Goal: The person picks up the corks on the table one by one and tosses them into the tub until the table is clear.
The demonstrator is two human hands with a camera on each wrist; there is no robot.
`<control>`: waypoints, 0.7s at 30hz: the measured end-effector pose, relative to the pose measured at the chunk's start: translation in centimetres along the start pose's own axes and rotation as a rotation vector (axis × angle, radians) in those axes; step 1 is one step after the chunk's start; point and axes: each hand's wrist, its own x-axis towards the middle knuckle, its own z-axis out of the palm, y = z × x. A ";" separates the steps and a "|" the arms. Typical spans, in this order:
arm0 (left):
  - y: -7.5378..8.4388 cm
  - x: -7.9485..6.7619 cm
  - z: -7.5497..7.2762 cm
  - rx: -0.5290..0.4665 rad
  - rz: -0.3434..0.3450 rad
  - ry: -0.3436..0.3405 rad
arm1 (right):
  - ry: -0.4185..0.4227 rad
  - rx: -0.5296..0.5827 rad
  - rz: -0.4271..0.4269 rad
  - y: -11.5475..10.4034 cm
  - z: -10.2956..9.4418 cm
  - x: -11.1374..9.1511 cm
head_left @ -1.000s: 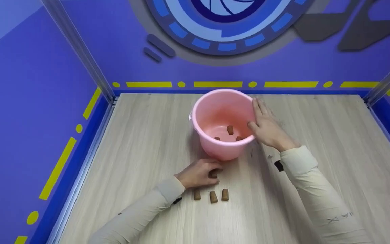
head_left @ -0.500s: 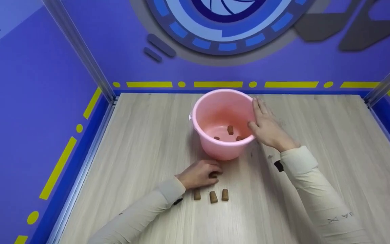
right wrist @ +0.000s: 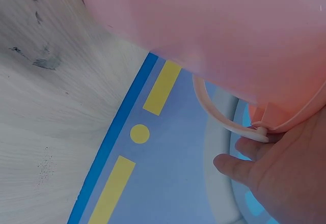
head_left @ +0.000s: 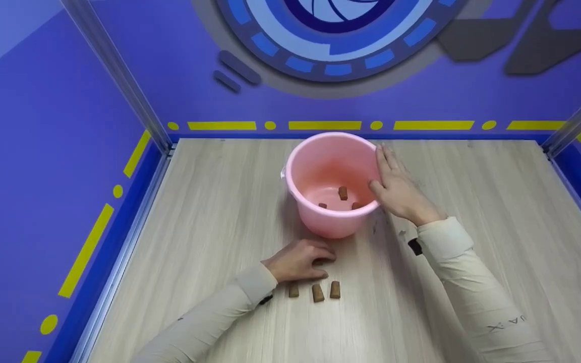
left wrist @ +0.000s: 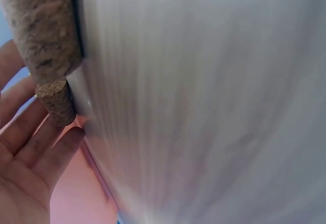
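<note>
While the right hand (head_left: 399,191) grips the side of the pink, round plastic bucket (head_left: 333,227), its thumb over the edge, the left hand (head_left: 298,259) bends loosely around a small, brown, tapered cork (left wrist: 56,102), thumb and fingers apart; whether they touch it I cannot tell. That cork lies just in front of the bucket on the pale wood-grain table (head_left: 225,201). Three matching corks (head_left: 318,293) lie nearer the person, and three inner corks (head_left: 343,193) show inside the bucket.

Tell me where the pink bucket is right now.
In the head view, the pink bucket sits toward the table's far edge, right hand on its right rim, left hand just in front of its base.
</note>
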 end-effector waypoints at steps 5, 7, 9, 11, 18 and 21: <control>-0.2 -0.1 0.0 0.011 -0.009 0.019 | 0.010 -0.001 -0.013 0.0 0.0 0.1; -0.3 -0.1 0.0 0.018 -0.011 0.023 | 0.012 -0.003 -0.018 0.1 0.0 0.1; -0.2 -0.2 -0.1 0.031 -0.013 0.030 | 0.010 -0.002 -0.015 0.1 0.0 0.1; -0.2 -0.2 -0.1 0.047 -0.018 0.039 | 0.012 -0.004 -0.015 0.1 0.0 0.1; -0.1 -0.2 -0.3 0.061 -0.044 0.063 | 0.009 0.000 0.007 0.2 -0.1 0.0; -0.1 -0.2 -0.3 0.065 -0.045 0.080 | 0.007 -0.003 -0.005 0.1 -0.2 0.1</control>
